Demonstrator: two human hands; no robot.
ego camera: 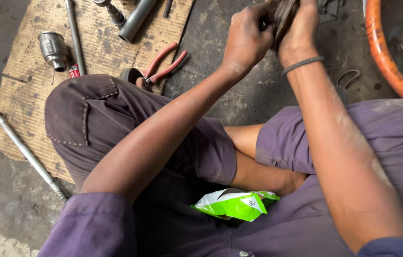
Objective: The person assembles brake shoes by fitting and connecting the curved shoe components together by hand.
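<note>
I sit cross-legged on the floor in purple clothes. My left hand [246, 40] and my right hand [299, 31] are raised together at the top of the view, both gripping a dark, greasy round metal part [283, 16] between them. The part is mostly hidden by my fingers and cut off by the top edge. A grey band circles my right wrist.
A cardboard sheet [25, 90] lies at left with red-handled pliers [165, 64], a metal socket [54, 50], long steel rods [25, 152] and tubes [134, 19]. An orange curved rim [387, 57] sits at top right. A green and white packet [234, 203] rests in my lap.
</note>
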